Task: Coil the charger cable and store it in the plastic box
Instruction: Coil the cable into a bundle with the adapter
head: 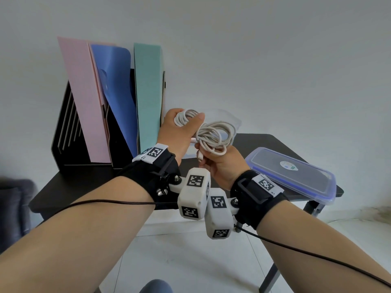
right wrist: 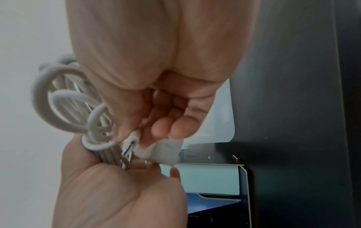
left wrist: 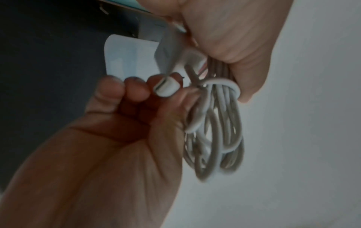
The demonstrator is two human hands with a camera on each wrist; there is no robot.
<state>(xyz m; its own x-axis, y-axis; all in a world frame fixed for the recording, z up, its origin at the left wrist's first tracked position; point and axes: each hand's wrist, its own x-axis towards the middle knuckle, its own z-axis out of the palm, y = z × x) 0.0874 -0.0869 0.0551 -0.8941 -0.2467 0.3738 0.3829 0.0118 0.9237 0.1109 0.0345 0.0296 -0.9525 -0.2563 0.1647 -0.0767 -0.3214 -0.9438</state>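
Observation:
The white charger cable [head: 213, 134] is gathered into a loose coil held in the air above the black table [head: 273, 142]. My left hand [head: 184, 125] grips one end of the coil in its fist, thumb on top. Just below, my right hand [head: 218, 163] pinches the cable's plug [head: 200, 158] in curled fingers. In the left wrist view one turn of the cable [left wrist: 220, 131] crosses round the bundle beside the plug [left wrist: 166, 88]. The clear plastic box [head: 231, 118] stands open on the table behind the coil, partly hidden by it. Its blue-rimmed lid [head: 296, 172] lies at the table's right edge.
A black file rack [head: 67, 132] with pink, blue and green folders stands at the table's back left, close to my left hand. A pale wall is behind. A dark chair [head: 14, 208] sits at the left, with white floor below the table.

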